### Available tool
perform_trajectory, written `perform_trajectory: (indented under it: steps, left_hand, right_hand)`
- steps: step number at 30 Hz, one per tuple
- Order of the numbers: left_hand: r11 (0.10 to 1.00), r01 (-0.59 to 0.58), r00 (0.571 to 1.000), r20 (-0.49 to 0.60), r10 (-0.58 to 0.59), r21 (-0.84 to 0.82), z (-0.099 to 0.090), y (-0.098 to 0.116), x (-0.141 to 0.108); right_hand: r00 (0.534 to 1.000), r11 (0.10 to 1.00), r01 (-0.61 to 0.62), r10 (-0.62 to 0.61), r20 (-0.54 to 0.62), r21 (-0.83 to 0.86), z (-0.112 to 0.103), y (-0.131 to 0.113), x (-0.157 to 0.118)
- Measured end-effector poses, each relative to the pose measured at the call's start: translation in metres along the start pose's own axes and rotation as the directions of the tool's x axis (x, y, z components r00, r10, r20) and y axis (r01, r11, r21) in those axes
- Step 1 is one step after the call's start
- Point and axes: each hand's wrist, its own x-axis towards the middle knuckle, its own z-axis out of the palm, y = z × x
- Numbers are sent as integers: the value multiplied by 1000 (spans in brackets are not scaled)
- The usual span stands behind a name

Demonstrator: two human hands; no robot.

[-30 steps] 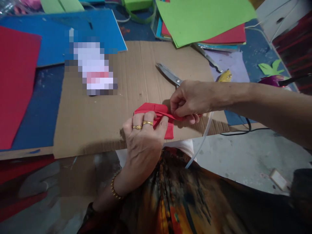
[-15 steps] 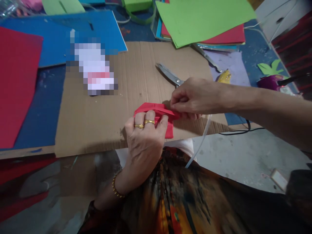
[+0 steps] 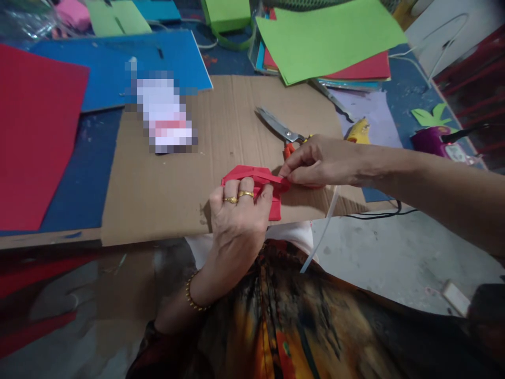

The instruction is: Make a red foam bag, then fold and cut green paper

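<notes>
A folded red paper piece (image 3: 250,172) lies on the brown cardboard (image 3: 165,200) near the table's front edge. My left hand (image 3: 240,216), with two gold rings, is closed over it and presses it down; its lower part is hidden by my fingers. At the paper's right end my right hand (image 3: 307,163) pinches a narrow folded strip between thumb and fingertips. Just beyond my right hand lie open scissors (image 3: 282,129) with orange handles, partly covered by that hand. A yellow glue gun (image 3: 358,131) rests behind my right wrist.
Green sheets (image 3: 331,42) lie on a paper stack at the back. A second metal blade (image 3: 335,100) sticks out beneath them. Red card (image 3: 35,142) and a blue board (image 3: 158,58) lie left. A purple device (image 3: 432,142) with a cable stands right. A white cord (image 3: 329,216) crosses the table edge.
My right hand has shifted slightly, and its fingertips now pinch the strip's end closer in. More of the scissors' orange handle shows. The whole view has moved a little; my left hand keeps its hold.
</notes>
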Motion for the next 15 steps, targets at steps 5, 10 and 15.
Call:
perform_trajectory:
  steps: [5, 10, 15]
  left_hand:
    - [994, 59, 998, 31, -57, -87, 4, 1, -1]
    - [998, 34, 999, -7, -34, -52, 4, 0, 0]
    - [999, -45, 997, -67, 45, 5, 4, -4, -2]
  right_hand:
    - [998, 995, 47, -50, -27, -88, -1, -3, -3]
    - [998, 984, 57, -62, -24, -168, 0, -5, -3]
    - [995, 959, 93, -99, -9, -266, 1, -11, 0]
